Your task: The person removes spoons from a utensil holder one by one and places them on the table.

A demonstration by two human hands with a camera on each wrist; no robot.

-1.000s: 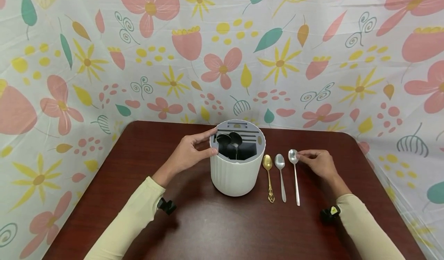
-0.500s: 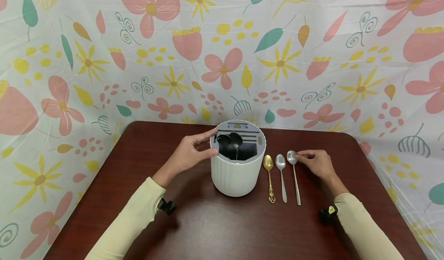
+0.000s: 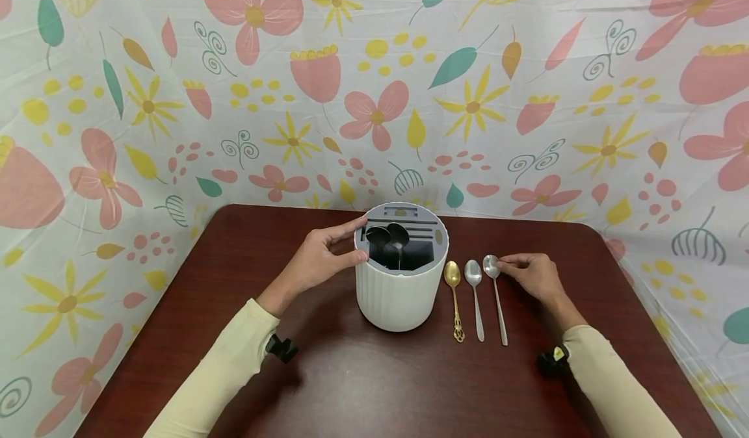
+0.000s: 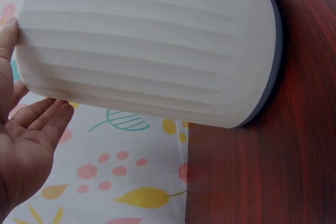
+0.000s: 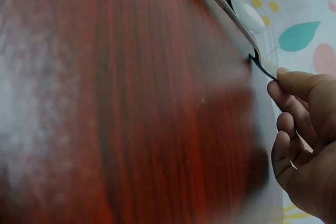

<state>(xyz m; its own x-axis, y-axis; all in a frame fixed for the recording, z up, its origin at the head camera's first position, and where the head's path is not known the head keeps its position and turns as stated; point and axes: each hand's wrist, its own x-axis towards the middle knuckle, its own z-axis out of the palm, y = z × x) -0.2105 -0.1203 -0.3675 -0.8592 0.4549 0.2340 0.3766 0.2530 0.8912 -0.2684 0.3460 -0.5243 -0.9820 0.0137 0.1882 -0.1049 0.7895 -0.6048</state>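
A white ribbed utensil holder (image 3: 400, 298) with a grey slotted top stands on the table. Two dark-bowled spoons (image 3: 398, 235) poke up from its large compartment. My left hand (image 3: 316, 260) rests on the holder's left side at the rim, thumb and index finger spread and fairly straight. Right of the holder lie a gold spoon (image 3: 452, 275) with an ornate handle and a shorter silver spoon (image 3: 473, 271). Beside them is a long-handled silver spoon (image 3: 492, 267), the rim of its bowl pinched between the thumb and index finger of my right hand (image 3: 534, 274).
The dark red-brown wooden table (image 3: 374, 386) has rounded far corners. A floral-print cloth (image 3: 374, 48) hangs right behind it and along both sides. The three loose spoons lie side by side, close to the holder's right wall.
My right hand has drawn the long-handled spoon's bowl slightly left, toward the other silver spoon, so it now tilts a little. The left hand and holder stay in place.
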